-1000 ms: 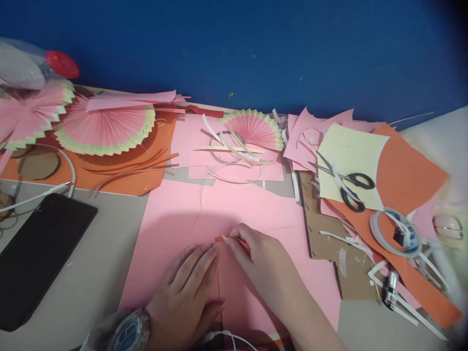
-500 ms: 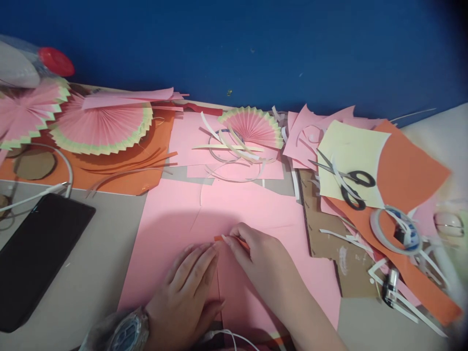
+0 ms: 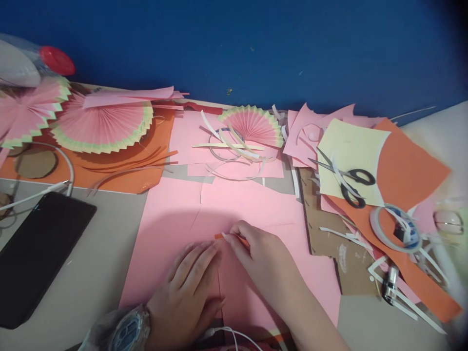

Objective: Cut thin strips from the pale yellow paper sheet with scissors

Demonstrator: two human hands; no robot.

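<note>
A large sheet of pink paper (image 3: 171,204) lies in front of me. Flat on it rests my left hand (image 3: 192,282), fingers stretched out and side by side, holding nothing. Just to its right, my right hand (image 3: 261,256) pinches a narrow strip of orange paper (image 3: 218,236) between thumb and forefinger. The strip's short end pokes out to the left, close to the left fingertips; most of it is hidden by the right hand. A watch (image 3: 129,331) is on my left wrist.
Black-handled scissors (image 3: 360,178) and a tape roll (image 3: 378,229) lie on paper scraps at the right, over cardboard (image 3: 325,239). A phone (image 3: 47,253) lies at left. Pleated paper fans (image 3: 106,124) line the blue wall (image 3: 234,44). A white cable (image 3: 234,334) crosses the front edge.
Almost nothing differs. Both hands keep their places, with the orange strip still pinched in the right; the view has shifted very slightly.
</note>
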